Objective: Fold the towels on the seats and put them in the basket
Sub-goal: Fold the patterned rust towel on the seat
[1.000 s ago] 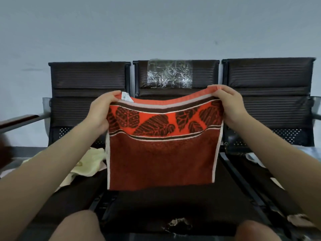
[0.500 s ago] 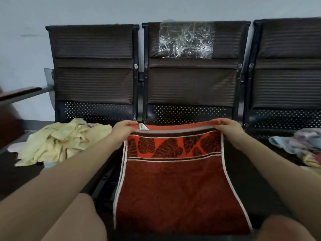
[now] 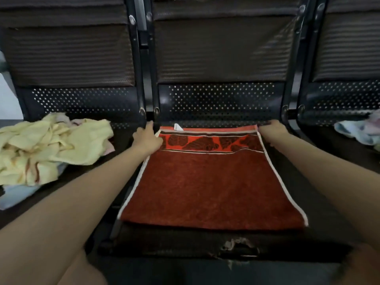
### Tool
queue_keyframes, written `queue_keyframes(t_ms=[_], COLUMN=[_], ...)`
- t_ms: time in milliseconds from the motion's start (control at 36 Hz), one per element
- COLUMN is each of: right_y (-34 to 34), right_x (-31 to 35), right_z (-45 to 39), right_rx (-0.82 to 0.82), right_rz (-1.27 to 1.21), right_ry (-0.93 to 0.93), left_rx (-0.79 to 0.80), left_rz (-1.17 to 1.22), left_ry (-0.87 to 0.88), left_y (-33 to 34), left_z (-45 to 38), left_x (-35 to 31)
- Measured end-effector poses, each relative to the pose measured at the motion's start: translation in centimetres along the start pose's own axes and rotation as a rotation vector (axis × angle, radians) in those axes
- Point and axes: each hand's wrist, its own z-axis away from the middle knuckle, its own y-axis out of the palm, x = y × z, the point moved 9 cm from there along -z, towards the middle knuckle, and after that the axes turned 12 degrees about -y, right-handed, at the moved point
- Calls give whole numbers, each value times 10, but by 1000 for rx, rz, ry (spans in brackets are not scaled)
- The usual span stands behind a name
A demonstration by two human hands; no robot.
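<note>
The red towel (image 3: 209, 182) has been lowered from mid-air and is now laid flat on the middle seat (image 3: 185, 243), far edge near the backrest. Its far left corner is gripped by the left hand (image 3: 147, 138), fingers curled onto the hem beside the white tag (image 3: 177, 127). The far right corner is pinched by the right hand (image 3: 272, 131); that grip is partly hidden behind the knuckles, but the hem is seen held. Both grips are clenched on cloth. A leaf-patterned orange band runs between the hands. A crumpled yellow towel (image 3: 51, 149) is heaped on the left seat, well apart. A pale towel (image 3: 357, 131) is seen on the right seat, cut by the frame edge. Torn upholstery (image 3: 238, 244) is seen at the middle seat's near edge.
</note>
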Motion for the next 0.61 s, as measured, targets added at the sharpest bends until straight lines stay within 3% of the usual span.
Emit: queue_keyframes(t_ms=[250,417,611], right_y=[3,-4,1], right_x=[-6,7,3], right_z=[62,114,147], right_rx=[267,342,436], right_rz=[191,233,223], right_ry=[29,-28,-97], left_rx=[106,177,176], left_rz=[-64,-107,35], left_ry=[68,96,127], left_y=[13,2,-3], left_z=[47,84,118], left_x=[38,48,68])
